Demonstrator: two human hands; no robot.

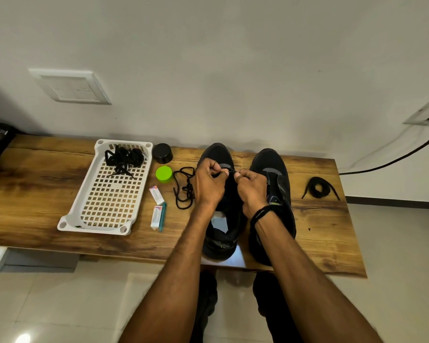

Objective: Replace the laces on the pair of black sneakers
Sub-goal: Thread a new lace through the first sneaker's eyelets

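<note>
- The two black sneakers stand side by side on the wooden table (47,189), toes toward the wall. The left sneaker (221,241) is under the hands and the right sneaker (275,174) is just beside it.
- The left hand (208,184) and right hand (252,189) both have curled fingers. They pinch a thin black lace (231,171) between them over the left sneaker's forefoot.
- That lace seems to run on into the loose tangle (183,186) lying on the table just left of the shoe, though the left hand hides the join.
- My reading is that threading of the left sneaker is at an early stage. The hands hide how many eyelets are filled.
- I can make out no lace on the right sneaker, so it looks undone. A coiled black lace (318,188) lies to its right, probably meant for it.
- The white perforated tray (104,206) at the left holds a bundle of black laces (124,157) at its far end, perhaps the old ones. The rest of its floor is bare.
- Between the tray and the shoes are a black jar (162,153), a green-lidded pot (164,174) and two small packets (156,194). What the jar and pot hold cannot be seen.
</note>
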